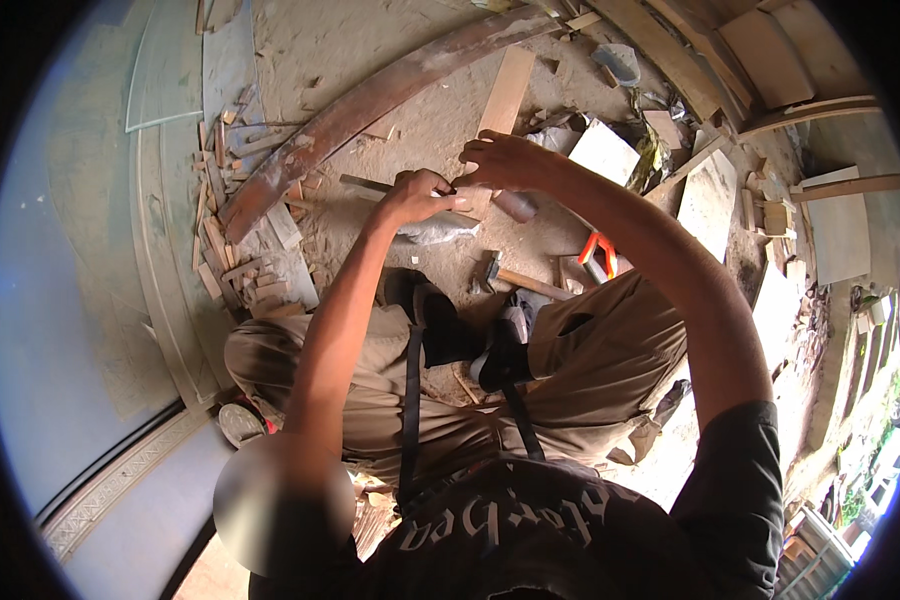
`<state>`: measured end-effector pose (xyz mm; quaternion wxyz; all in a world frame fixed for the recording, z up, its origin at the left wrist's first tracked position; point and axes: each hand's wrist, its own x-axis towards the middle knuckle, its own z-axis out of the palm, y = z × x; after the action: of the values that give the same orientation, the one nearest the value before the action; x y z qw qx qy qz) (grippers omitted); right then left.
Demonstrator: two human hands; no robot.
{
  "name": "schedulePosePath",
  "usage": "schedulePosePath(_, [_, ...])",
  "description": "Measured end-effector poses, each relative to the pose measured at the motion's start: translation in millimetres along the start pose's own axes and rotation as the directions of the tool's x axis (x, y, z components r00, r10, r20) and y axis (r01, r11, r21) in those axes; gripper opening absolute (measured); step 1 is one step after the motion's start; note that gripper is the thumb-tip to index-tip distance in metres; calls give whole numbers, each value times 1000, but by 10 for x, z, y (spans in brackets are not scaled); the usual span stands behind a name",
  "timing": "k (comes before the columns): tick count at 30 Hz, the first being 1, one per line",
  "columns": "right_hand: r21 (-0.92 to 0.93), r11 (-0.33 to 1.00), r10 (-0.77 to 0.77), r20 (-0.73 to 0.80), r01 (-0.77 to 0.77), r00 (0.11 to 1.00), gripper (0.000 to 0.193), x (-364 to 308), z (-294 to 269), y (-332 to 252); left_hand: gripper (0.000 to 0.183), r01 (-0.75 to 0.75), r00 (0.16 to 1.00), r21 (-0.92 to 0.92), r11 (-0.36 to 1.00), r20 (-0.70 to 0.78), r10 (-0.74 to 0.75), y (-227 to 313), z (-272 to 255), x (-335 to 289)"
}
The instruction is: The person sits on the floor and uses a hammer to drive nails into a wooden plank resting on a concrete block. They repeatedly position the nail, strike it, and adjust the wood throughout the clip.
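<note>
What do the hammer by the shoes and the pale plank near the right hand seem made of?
Hammer: head probably metal, grey with a dull sheen; handle likely wood, tan and matte. Pale plank: likely unpainted wood, judging by its tan, matte face; solid or plywood, I can't tell.

One left hand (417, 197) and one right hand (505, 163) show at upper centre, with one curved beam (370, 108) and one pale plank (508, 90) above. Near mid-frame: one hammer (530, 284), one orange-handled tool (610, 262), two straps (412, 400). Left-side wood scraps (270, 288): many, uncountable.
</note>
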<state>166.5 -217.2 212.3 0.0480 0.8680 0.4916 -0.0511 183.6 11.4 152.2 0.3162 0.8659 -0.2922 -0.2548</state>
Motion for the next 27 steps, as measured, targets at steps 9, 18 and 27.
schedulePosePath(9, [969, 157, 957, -100, -193, 273, 60, -263, 462, -1072, 42, -108, 994, 6, 994, -6, 108, 79, -82, -21])
schedulePosePath(18, [875, -290, 956, 246, 387, 159, 35, 267, 827, -1404, 49, 40, 999, -110, 993, 15, -39, 68, 20, -176])
schedulePosePath(27, [963, -89, 991, 60, 256, 116, 33, 180, 958, -1312, 44, -9, 1000, -393, 920, -9, 6, 5, 59, 102])
